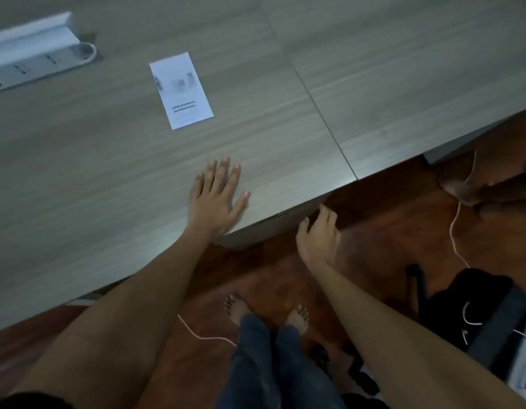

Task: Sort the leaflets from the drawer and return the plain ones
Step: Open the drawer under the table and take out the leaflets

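A white leaflet (pixel 181 90) with small pictures and dark printed text lies flat on the wooden table (pixel 78 172), well beyond my hands. My left hand (pixel 217 199) rests palm down on the table near its front edge, fingers spread, holding nothing. My right hand (pixel 317 237) hovers below the table edge with fingers loosely curled and empty. It is close to the grey drawer front (pixel 273 224) under the tabletop, which looks closed and shows a small keyhole. The drawer's inside is hidden.
A white power-socket box (pixel 40 54) with a raised lid sits at the table's far left. A seam (pixel 309 93) crosses the tabletop. On the red-brown floor are my bare feet (pixel 267 315), a white cable (pixel 456 234) and a black bag (pixel 474 314) at the right.
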### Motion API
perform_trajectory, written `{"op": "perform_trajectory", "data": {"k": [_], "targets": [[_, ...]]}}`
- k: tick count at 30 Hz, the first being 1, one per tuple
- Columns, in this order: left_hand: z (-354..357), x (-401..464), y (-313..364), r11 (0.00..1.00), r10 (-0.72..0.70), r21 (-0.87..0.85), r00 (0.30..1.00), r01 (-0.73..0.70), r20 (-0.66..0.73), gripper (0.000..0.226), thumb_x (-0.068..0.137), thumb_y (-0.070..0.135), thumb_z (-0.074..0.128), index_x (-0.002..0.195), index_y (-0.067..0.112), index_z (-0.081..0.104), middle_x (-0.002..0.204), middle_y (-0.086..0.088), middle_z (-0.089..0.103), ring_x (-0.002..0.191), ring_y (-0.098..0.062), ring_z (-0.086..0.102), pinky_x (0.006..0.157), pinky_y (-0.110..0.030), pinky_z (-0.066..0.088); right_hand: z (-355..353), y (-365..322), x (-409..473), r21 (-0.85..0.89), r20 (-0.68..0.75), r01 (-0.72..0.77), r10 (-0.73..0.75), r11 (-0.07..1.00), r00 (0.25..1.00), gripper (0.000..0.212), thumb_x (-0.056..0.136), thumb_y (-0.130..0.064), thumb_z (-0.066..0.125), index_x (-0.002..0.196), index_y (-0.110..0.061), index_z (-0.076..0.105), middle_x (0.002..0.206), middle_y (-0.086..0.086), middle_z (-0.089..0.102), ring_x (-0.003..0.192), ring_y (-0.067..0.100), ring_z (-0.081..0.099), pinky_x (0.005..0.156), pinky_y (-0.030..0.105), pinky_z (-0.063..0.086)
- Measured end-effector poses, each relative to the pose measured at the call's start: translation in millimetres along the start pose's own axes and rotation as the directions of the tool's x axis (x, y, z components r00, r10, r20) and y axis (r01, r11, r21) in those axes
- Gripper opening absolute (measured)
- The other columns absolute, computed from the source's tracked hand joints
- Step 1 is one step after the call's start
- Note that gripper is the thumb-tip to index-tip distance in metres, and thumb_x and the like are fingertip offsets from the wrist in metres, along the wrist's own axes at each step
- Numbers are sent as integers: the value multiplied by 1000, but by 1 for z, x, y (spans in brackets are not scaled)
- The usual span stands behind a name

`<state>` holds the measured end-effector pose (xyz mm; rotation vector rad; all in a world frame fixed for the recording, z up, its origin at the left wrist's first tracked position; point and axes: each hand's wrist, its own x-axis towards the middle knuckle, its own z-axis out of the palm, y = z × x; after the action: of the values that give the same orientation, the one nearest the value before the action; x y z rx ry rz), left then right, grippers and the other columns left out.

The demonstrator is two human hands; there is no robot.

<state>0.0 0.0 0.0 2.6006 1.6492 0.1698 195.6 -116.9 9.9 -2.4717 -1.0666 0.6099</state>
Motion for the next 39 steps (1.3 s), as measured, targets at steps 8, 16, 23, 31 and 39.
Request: {"op": "perform_trajectory", "data": {"k": [8, 16, 23, 31, 39], "targets": [[3, 0, -4, 1000, -25, -14, 998, 26, 63, 70, 101, 61, 25, 164, 29, 23, 174, 0, 13, 161, -25, 10, 128, -46, 13, 32, -30, 20, 6, 381, -161, 146, 987, 913, 36, 102, -23, 42, 130, -3, 53, 138, 17, 50, 126, 38, 54, 104, 44, 40], [9, 0, -7, 999, -31, -21, 999, 31, 31, 67, 102, 60, 29, 163, 32, 23, 173, 2, 16, 160, -24, 14, 126, -47, 18, 43, -20, 32, 238, 508, -386, 224, 891, 832, 32, 100, -12, 48, 129, 2, 52, 129, 27, 63, 122, 41, 60, 107, 46, 46], [15, 1, -10, 999, -30, -28, 999, 31, 38, 68, 102, 62, 24, 163, 34, 18, 174, 2, 12, 161, -23, 11, 127, -49, 17, 32, -21, 40, 292, 615, -502, 242, 814, 751, 16, 100, -6, 43, 86, -12, 50, 122, 20, 69, 78, 22, 66, 58, 26, 49], [15, 1, -9, 998, -24, -48, 998, 27, 58, 68, 103, 60, 24, 165, 32, 13, 175, 1, 7, 161, -26, 6, 128, -50, 13, 19, -9, 25, 115, 725, -539, 301, 834, 620, 40, 105, -31, 37, 140, -15, 47, 110, 5, 72, 91, 21, 65, 82, 32, 44], [15, 2, -6, 1000, -17, -25, 997, 19, 74, 70, 103, 59, 23, 165, 27, 13, 175, -3, 6, 161, -29, 6, 129, -52, 11, -3, 21, -14, -149, 740, -508, 436, 848, 512, 41, 105, -25, 34, 140, -9, 49, 113, 11, 71, 80, 23, 63, 71, 31, 45]]}}
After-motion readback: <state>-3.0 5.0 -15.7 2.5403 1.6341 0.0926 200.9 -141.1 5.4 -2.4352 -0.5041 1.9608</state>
